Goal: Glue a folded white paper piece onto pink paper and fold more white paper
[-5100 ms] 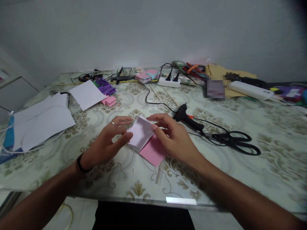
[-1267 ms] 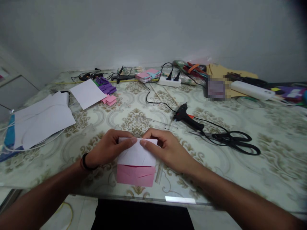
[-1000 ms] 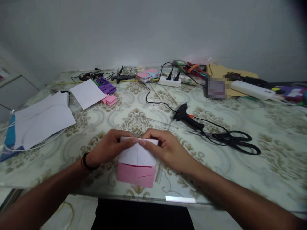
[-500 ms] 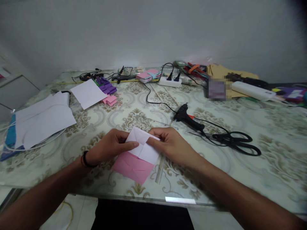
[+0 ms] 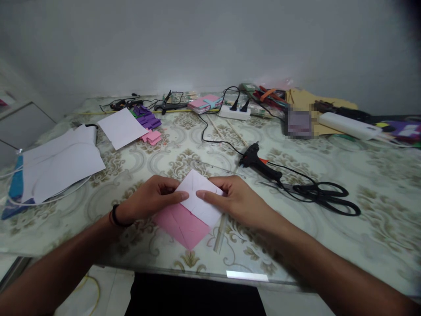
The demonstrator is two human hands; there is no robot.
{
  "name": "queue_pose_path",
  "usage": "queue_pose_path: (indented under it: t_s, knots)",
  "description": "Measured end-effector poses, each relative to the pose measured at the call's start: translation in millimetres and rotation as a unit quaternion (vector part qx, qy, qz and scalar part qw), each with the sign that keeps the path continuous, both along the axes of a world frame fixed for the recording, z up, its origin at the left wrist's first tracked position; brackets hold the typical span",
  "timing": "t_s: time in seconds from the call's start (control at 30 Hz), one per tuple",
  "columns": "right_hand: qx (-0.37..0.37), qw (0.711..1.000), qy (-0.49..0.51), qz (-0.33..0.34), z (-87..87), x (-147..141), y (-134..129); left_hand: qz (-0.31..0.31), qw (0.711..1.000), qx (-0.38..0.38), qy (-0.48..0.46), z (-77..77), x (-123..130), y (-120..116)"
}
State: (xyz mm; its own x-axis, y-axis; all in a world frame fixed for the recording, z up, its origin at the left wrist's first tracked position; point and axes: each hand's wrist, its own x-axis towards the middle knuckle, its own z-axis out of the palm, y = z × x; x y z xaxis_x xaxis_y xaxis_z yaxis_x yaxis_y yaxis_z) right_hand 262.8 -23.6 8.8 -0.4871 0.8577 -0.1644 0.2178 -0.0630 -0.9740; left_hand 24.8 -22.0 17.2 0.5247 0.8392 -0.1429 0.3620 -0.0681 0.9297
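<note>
A folded square of white paper (image 5: 201, 202) is between my two hands, its creases showing on the upper face. My left hand (image 5: 158, 195) pinches its left edge, thumb on top and fingers beneath. On the opposite edge my right hand (image 5: 226, 195) grips it the same way, the thumb lying flat across the paper. Partly covered by the white square, a creased piece of pink paper (image 5: 182, 228) lies nearer to me on the table. The fingertips under the white paper are hidden.
A black glue gun (image 5: 259, 162) and black-handled scissors (image 5: 324, 193) lie to the right, with a cord looping around them. White sheets (image 5: 62, 166) cover the left side. Behind stand a power strip (image 5: 234, 113), purple folded paper (image 5: 148, 119) and a pink paper stack (image 5: 204, 103).
The white paper has shifted slightly up and right, and its top corner now points away from me. My right thumb lies farther left over it. The pink paper has barely moved.
</note>
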Motion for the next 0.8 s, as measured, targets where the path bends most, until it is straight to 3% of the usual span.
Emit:
queue_pose_path:
  t_s: [0.2,0.6,0.8]
  knots:
    - [-0.001,0.999,-0.009,0.052,-1.2,0.9,1.8,-0.024,1.000,0.007,0.005,3.8,-1.2,-0.5]
    - [-0.035,0.997,0.025,0.068,-5.1,-2.4,-1.5,-0.067,0.997,-0.045,-0.006,7.5,-3.6,-1.2]
    - [-0.027,0.996,0.014,0.080,-5.3,-6.2,-4.0,-0.051,0.998,0.029,0.020,5.9,0.1,-2.1]
